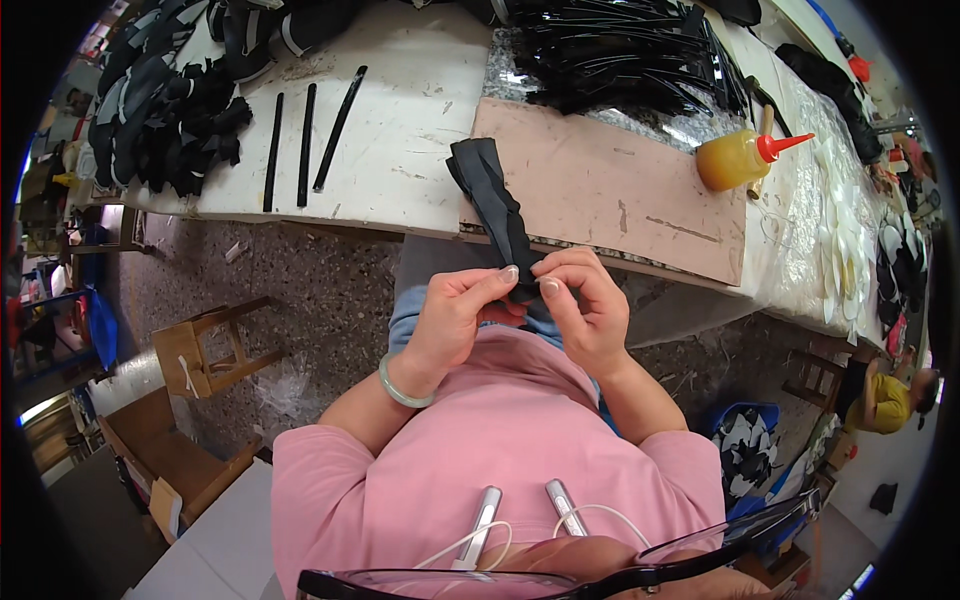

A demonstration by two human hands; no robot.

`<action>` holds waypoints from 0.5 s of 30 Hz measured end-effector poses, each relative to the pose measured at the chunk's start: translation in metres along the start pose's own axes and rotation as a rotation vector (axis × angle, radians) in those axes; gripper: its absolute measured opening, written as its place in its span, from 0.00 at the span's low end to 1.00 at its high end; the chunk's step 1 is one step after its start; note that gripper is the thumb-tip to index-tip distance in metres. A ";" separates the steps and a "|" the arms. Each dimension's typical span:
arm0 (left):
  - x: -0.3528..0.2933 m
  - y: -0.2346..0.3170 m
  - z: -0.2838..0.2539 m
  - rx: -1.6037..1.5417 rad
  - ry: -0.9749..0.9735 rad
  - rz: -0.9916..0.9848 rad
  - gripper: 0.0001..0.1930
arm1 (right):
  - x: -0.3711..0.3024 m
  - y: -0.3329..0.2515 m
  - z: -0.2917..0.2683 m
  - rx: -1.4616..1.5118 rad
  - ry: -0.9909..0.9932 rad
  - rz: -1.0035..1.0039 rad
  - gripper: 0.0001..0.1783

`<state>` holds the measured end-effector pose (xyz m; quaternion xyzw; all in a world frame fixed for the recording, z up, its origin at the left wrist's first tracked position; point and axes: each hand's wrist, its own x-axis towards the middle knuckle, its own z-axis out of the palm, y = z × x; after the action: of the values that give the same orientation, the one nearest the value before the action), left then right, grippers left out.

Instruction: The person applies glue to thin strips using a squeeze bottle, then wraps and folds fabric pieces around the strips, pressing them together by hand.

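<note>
Two hands pinch a dark fabric strip [497,205] just in front of the bench [390,110].
The left hand [452,312] has its thumb laid on the near end of the strip, fingers curled beneath and nearly closed; the right hand [597,312] meets it from the other side, thumb and forefinger brought together at the strip's edge, the other fingers bent. The fingertips of both are close together, and the small gap between them is partly hidden by the fabric. From there the strip runs up past the bench's front edge, its far end over the left side of a pinkish board [610,195]; whether that end touches the board I cannot tell. Three slim black pieces [307,145] lie to the left, and a yellow bottle [730,161] with a red nozzle stands to the right.
</note>
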<state>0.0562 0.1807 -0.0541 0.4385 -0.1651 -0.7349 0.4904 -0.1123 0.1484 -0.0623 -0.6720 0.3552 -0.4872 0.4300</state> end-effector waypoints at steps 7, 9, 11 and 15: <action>-0.011 0.003 -0.003 0.246 -0.105 -0.044 0.11 | 0.007 -0.006 -0.014 0.111 -0.004 0.451 0.18; -0.013 0.002 -0.002 0.374 -0.193 -0.056 0.12 | 0.007 -0.006 -0.012 0.220 -0.055 0.598 0.27; -0.010 -0.003 -0.007 0.477 -0.244 -0.065 0.11 | 0.007 -0.006 -0.008 0.302 -0.042 0.557 0.29; -0.010 0.004 -0.001 0.331 -0.179 -0.095 0.14 | 0.003 -0.006 -0.010 0.393 -0.080 0.512 0.31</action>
<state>0.0609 0.1874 -0.0475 0.4532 -0.3057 -0.7561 0.3598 -0.1211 0.1455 -0.0537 -0.4833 0.3947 -0.3958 0.6738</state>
